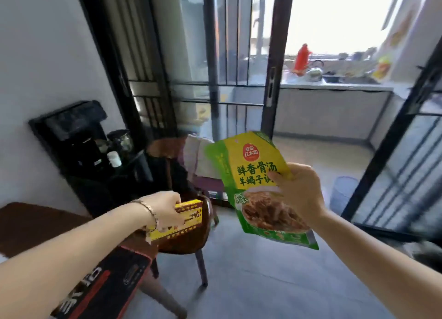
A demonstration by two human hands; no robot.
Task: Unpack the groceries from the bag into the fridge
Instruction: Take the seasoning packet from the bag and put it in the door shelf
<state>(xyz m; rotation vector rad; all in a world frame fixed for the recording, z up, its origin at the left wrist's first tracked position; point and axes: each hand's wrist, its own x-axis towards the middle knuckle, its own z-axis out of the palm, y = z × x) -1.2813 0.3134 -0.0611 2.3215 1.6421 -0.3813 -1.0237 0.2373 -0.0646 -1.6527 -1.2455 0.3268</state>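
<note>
Left hand (pixel 165 210) grips yellow box (pixel 189 219) just above wooden chair (pixel 185 243). Right hand (pixel 300 192) pinches green pouch (pixel 256 189), right of chair. Black bag (pixel 102 287) left of chair; sliding door (pixel 272 79) behind it.

We hold a box (pixel 185 219) in our left hand (pixel 165 208), low and left of centre, above the seat of a chair (pixel 189 243). Our right hand (pixel 301 192) holds a pouch (pixel 256 187) higher and to the right, well apart from the box. A bag (pixel 102 283) lies under our left forearm, beside the chair. Behind the chair a cabinet (pixel 79 146) stands against the left wall. Beyond the sliding door (pixel 239 79) a bench (pixel 334 88) carries a flask (pixel 301 58), with a kettle (pixel 315 72) just to its right. A bin (pixel 344 189) stands on the floor right of the pouch.
</note>
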